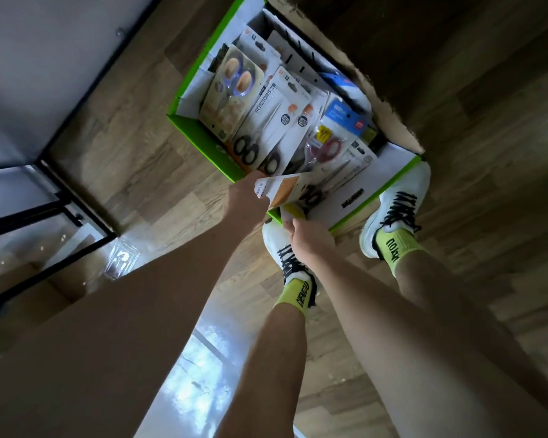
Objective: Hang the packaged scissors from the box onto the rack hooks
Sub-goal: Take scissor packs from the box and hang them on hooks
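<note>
**Both hands at the near edge of the scissor box**

Near the middle of the frame the left hand (247,197) reaches down to the near rim of the box, its fingers hidden behind a white-and-orange scissor pack (282,189) which it appears to hold by the lower left edge. Just below and to the right, the right hand (307,238) has its fingers curled, pinching the bottom of a pack with a yellow patch (293,211) that stands at the box's near edge; whether this is the same pack as the white-and-orange one cannot be told. The two hands are close together, the right one slightly lower in the frame.

Right above the hands lies the green-edged box (200,143), open, filling the upper middle of the frame. It is crowded with overlapping packaged scissors (266,121): a pair with purple handles toward the upper left, black-handled pairs on white cards in the middle, and a red-handled pair (326,150) to the right.

Below the box, the person's white shoes (399,200) with black laces and yellow-green socks stand on the wooden floor (133,128). A black metal frame (76,93) runs along the left side of the frame, and a clear plastic piece (122,260) lies on the floor at the lower left of it.
</note>
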Tool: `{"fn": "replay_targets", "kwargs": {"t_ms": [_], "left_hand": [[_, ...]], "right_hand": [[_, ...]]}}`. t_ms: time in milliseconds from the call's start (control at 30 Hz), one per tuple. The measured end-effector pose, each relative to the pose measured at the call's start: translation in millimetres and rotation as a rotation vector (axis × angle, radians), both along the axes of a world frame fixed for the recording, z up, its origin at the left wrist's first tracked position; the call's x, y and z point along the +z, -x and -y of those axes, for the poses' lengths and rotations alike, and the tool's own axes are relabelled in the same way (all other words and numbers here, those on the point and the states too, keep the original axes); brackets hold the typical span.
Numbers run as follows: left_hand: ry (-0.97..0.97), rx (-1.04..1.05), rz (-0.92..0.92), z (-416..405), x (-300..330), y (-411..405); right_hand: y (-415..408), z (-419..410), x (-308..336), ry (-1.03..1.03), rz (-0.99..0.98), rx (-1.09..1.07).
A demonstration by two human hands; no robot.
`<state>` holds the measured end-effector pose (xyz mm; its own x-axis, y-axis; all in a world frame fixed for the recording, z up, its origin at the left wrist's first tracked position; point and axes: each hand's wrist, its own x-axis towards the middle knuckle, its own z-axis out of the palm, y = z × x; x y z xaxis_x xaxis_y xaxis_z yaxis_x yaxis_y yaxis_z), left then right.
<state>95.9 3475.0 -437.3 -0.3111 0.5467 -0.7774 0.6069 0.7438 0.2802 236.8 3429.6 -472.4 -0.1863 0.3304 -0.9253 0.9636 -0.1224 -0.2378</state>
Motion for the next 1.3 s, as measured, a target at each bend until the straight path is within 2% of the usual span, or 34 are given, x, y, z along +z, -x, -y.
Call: {"fn": "replay_targets", "kwargs": {"t_ms": [133, 333, 467, 667, 767, 933, 1033, 1233, 1300], "left_hand": [[0.004, 0.052, 0.046, -1, 23, -8], [-0.049, 0.088, 0.013, -9, 107, -16], [-0.065, 0.173, -0.006, -23, 192, -15], [-0.015, 0.038, 0.021, -43, 352, -7], [-0.071, 0.067, 0.084, -48, 420, -4], [-0.177, 0.093, 0.225, -52, 518, 9], [-0.228, 0.138, 0.319, -53, 562, 15], [-0.424, 0.312, 0.516, -58, 622, 18], [-0.478, 0.358, 0.506, -62, 628, 22]], "right_hand": [[-19, -2, 28, -0.031, -0.018, -0.07], [-55, -45, 116, -0.121, -0.051, -0.055], [-71, -84, 209, -0.094, -0.078, -0.075], [-77, -138, 377, -0.171, -0.169, -0.215], [-76, -154, 451, -0.232, -0.253, -0.348], [-78, -161, 558, -0.385, -0.36, -0.409], [-79, -155, 612, -0.416, -0.407, -0.529], [-84, -148, 667, -0.39, -0.47, -0.739], [-85, -148, 680, -0.378, -0.491, -0.771]]}}
